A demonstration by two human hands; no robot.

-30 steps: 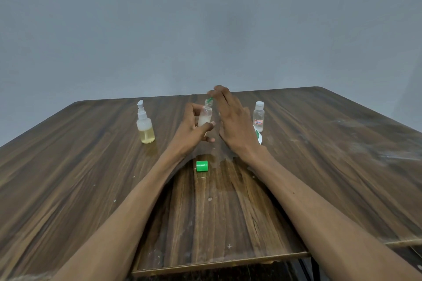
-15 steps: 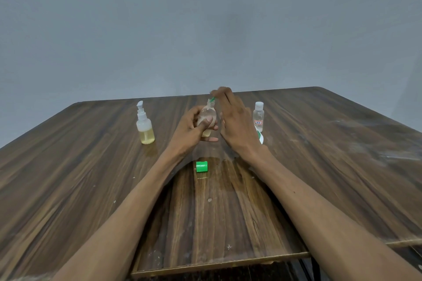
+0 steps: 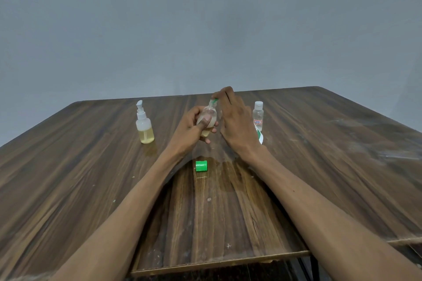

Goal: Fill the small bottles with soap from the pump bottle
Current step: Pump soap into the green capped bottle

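Taking the green cap as my landmark: it lies on its side on the wooden worktop, between my two forearms, with a wet patch on the wood just to its right.

Just beyond the cap, my left hand holds a small bottle lifted off the worktop and tilted, its neck pointing up and away. The left fingers are curled round its body with the thumb pressed across the front. The bottle is clear, with a pale yellowish layer in its lower part.

Beyond the cap and slightly to its right, my right hand reaches over the bottle's mouth. Its fingers are bent down at the tips onto a small green piece at the neck; I cannot tell how firmly they pinch it.

Farther off and left of the cap stands the pump bottle, upright, yellow soap filling its lower part. Farther off and right of the cap stands a second small bottle, upright, capped in white, with a red-marked label.
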